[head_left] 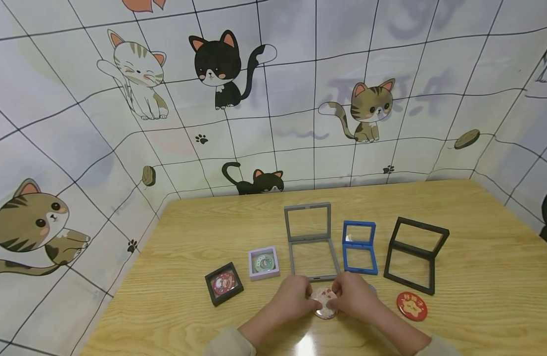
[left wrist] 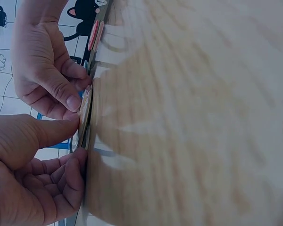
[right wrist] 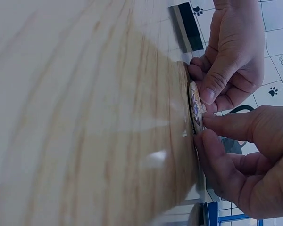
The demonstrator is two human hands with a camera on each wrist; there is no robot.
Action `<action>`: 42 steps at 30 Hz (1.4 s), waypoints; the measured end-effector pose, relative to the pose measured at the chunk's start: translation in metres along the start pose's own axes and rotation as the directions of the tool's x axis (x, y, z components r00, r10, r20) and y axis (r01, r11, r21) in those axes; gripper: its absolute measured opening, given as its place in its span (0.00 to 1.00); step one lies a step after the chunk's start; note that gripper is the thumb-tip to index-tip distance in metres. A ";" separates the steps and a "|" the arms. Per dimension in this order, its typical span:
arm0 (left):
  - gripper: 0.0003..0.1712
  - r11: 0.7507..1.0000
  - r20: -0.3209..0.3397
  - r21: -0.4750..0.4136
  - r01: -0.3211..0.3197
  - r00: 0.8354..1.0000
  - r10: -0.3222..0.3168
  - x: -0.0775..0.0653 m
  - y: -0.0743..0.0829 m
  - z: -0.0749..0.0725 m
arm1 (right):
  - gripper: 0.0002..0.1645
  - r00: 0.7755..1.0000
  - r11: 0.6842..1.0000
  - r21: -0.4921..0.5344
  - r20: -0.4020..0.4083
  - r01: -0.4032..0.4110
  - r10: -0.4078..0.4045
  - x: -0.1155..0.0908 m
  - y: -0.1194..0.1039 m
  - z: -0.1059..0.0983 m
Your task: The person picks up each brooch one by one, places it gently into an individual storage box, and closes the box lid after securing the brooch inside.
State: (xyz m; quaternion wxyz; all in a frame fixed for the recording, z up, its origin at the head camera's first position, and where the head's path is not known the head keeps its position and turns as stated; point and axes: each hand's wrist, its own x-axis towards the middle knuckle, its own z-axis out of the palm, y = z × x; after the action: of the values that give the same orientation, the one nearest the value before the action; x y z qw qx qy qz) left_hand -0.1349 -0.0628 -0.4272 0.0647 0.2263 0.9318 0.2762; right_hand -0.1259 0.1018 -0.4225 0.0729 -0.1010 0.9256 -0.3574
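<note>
A round pinback badge (head_left: 324, 295) with a pale, reddish-patterned face is low over the table, near the front. My left hand (head_left: 289, 298) pinches its left edge, thumb on the face. From the other side my right hand (head_left: 356, 297) grips the right edge in the same way. In the left wrist view the badge (left wrist: 85, 106) shows edge-on between both thumbs, close to the wood. Just beyond the hands stands a grey hinged display frame (head_left: 293, 258), its two halves unfolded. A bluish round piece (head_left: 372, 289) is mostly hidden behind my right hand.
Right of the grey frame stand an unfolded blue frame (head_left: 360, 245) and an unfolded black frame (head_left: 411, 250). A red badge (head_left: 412, 306) lies at right. At left are a lilac frame (head_left: 251, 267) with a green badge and a black frame (head_left: 210, 288) with a red one.
</note>
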 end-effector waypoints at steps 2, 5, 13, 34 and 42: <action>0.16 1.000 0.004 -0.014 0.016 1.000 -0.016 0.000 -0.001 0.001 | 0.18 1.000 1.000 0.014 0.006 0.000 0.000 0.000 0.000 0.001; 0.15 0.998 0.010 -0.050 0.044 0.999 -0.044 -0.001 -0.001 0.001 | 0.18 1.000 1.000 0.029 0.013 0.000 -0.001 -0.001 0.001 0.001; 0.12 0.989 0.037 -0.131 0.063 0.998 -0.059 -0.004 -0.001 0.001 | 0.18 0.998 0.998 0.062 0.055 -0.022 0.019 -0.003 0.000 0.002; 0.10 0.962 0.010 -0.258 0.091 0.996 -0.092 -0.008 0.000 -0.002 | 0.15 0.998 0.989 0.133 0.011 -0.064 0.063 -0.004 -0.004 0.004; 0.10 0.935 0.008 -0.337 0.113 0.993 -0.117 -0.006 -0.005 -0.003 | 0.12 0.998 0.980 0.191 0.011 -0.060 0.059 0.003 -0.005 0.003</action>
State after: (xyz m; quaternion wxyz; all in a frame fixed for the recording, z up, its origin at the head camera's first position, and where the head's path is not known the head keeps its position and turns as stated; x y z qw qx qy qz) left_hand -0.1322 -0.0712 -0.4276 0.1126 0.1554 0.8827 0.4289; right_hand -0.1278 0.0952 -0.4211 0.0955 -0.0667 0.8893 -0.4422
